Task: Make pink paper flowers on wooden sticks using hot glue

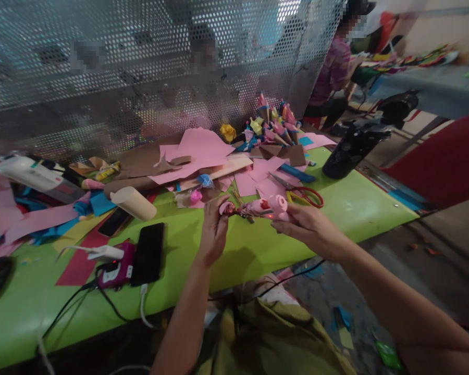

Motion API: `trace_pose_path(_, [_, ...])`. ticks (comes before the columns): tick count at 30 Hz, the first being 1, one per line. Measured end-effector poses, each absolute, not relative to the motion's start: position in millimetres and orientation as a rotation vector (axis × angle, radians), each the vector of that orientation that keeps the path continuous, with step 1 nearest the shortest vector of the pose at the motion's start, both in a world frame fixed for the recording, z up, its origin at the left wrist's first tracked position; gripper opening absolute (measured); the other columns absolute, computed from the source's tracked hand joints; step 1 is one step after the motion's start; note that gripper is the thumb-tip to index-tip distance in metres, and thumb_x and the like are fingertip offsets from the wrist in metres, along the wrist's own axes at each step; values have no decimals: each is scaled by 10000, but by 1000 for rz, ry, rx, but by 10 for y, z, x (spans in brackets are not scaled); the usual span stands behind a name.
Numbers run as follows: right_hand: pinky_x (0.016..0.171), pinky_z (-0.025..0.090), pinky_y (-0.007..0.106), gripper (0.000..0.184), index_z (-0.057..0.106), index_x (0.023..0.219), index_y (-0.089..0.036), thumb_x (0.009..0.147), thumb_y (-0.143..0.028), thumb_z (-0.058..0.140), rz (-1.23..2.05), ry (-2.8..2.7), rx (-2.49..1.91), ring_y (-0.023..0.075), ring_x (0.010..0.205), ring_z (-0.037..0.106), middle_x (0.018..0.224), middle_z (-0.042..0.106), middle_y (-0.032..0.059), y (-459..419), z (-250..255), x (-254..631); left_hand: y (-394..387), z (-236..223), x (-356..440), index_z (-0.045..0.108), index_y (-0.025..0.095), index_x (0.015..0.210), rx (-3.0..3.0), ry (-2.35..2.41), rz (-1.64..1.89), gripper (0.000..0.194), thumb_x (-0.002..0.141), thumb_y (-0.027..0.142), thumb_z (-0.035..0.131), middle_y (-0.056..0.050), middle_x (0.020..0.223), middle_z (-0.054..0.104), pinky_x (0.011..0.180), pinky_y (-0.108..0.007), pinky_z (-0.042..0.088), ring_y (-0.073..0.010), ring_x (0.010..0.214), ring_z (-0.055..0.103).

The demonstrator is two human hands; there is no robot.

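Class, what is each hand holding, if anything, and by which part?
The right hand holds a pink tool by its rear end; the left hand pinches a small pink piece, exactly where cannot be told.

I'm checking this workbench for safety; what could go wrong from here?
The pink tool in the right hand, perhaps a glue gun, points toward the left hand; if hot, it might burn that hand. The white cable from the plugged-in phone runs over the green table's front edge; a snag could drag the phone down.

The forearms are bare, the creased clothing olive green.
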State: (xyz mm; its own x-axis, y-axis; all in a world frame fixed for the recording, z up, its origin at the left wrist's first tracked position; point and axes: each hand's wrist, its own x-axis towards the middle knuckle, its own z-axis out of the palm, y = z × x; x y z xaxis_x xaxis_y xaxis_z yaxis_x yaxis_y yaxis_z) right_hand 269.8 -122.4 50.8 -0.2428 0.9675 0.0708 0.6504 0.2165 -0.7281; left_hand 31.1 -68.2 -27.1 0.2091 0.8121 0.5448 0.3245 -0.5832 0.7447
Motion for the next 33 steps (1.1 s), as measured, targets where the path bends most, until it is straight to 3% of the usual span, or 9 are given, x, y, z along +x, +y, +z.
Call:
trace_pose_path(26, [552, 290, 273, 347, 527, 787, -207, 918, -527, 494, 747, -1977, -1503, 140, 559, 444, 632, 521, -11, -1257, 482, 2703, -708, -214, 322, 522, 268, 1319, 2107, 1093, 1338, 377, 1019, 441, 375, -96, 1253, 585, 997, -402, 432, -242, 1164, 517])
trace_pose_path(33, [558, 275, 284, 360, 446, 721, -219, 898, -527, 502, 664, -1952, -1531, 144, 559, 432, 625, 500, -4, -1219, 487, 2684, -702, -195, 330, 529, 264, 1309, 2125, 1086, 1347, 360, 1023, 421, 376, -95, 1243, 595, 996, -393, 433, -234, 1163, 522])
